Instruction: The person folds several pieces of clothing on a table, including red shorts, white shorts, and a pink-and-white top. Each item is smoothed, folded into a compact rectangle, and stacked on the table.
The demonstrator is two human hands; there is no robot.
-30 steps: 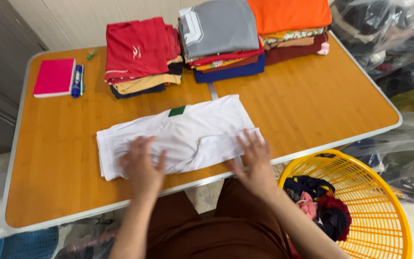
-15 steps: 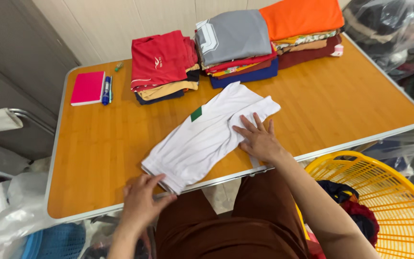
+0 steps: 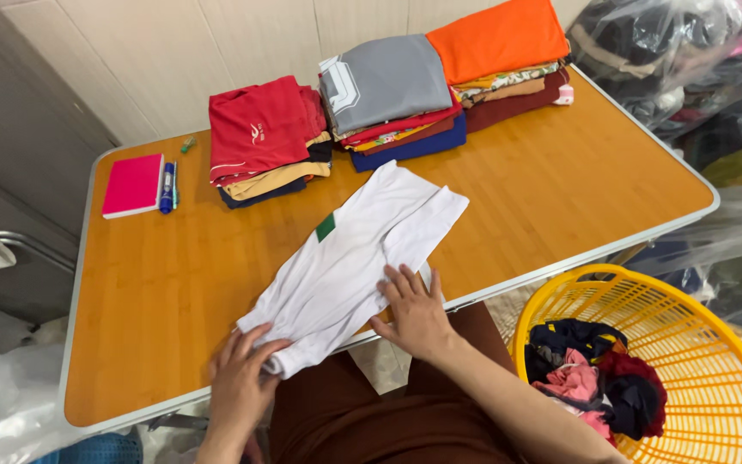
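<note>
The white shirt (image 3: 354, 258) looks light and limp (best pinched at its edges): left hand (image 3: 242, 382) grips its seven-o'clock corner, right hand (image 3: 414, 314) presses flat, fingers spread.

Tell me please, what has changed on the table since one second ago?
The white shirt, which lay straight along the table edge, has turned to lie diagonally. The left hand has slid off the middle of the shirt and now grips its near end at the table edge. The right hand stays flat on the shirt. The folded piles, the pink notebook and the yellow basket are as before.
</note>
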